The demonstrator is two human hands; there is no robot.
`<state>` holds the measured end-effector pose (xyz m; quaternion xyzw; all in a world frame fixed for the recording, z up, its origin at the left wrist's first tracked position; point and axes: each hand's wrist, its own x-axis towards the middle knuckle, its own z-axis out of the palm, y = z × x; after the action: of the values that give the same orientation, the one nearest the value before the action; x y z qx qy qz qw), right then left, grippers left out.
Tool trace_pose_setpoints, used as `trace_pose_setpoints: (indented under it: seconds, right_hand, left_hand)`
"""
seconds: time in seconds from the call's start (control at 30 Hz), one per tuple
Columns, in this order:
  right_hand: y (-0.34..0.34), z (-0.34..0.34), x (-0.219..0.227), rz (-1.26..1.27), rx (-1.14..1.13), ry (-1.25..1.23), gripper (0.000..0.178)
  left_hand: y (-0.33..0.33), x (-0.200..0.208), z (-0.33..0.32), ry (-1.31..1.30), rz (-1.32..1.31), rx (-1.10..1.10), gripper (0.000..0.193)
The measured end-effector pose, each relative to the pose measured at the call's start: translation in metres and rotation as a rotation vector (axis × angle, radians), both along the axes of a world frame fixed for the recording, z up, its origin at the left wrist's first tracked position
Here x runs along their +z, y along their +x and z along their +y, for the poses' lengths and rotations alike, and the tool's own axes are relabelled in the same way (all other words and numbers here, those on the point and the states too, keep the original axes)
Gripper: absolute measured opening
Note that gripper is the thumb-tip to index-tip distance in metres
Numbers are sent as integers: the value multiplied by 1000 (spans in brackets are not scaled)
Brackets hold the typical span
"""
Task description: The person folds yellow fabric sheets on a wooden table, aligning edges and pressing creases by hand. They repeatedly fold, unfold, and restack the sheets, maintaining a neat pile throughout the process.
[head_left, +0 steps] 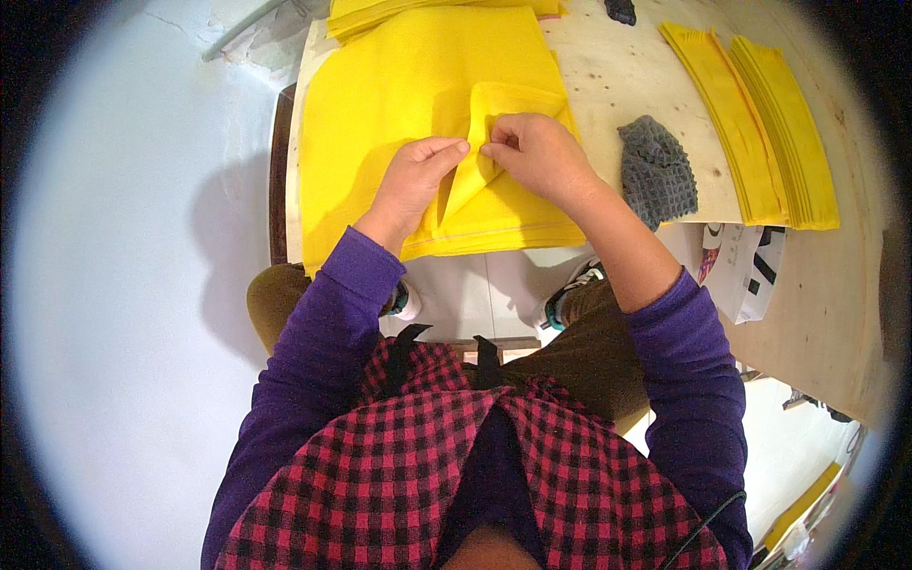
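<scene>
Yellow cloth (361, 123) on the counter (613, 81) before the person, left hand (415, 180) and right hand (543, 157) pinching its raised fold (477, 114), right hand's inner fingers hidden, farther yellow stack (437, 17) cut off above

Bright light, seemingly from the right, casts a soft shadow on the pale wall (104, 285) and darker patches across the yellow cloth (370, 76). Fisheye distortion bows the counter (608, 76); the centre is fairly crisp, while the rim blurs into black.
</scene>
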<state>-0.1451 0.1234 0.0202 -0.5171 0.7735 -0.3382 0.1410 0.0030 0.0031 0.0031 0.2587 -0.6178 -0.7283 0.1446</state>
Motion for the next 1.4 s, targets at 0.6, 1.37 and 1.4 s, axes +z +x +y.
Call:
trace_pose_setpoints:
  seconds: [0.6, 1.37, 1.4]
  right_hand:
    - [-7, 11, 2, -175, -86, -140, 23]
    - [-9, 14, -2, -86, 46, -244, 21]
    - [-9, 14, -2, -95, 42, -235, 21]
  left_hand:
    - [-1, -1, -3, 52, -10, 36, 26]
    - [0, -3, -3, -7, -8, 76, 28]
    - [0, -4, -4, -16, -1, 73, 28]
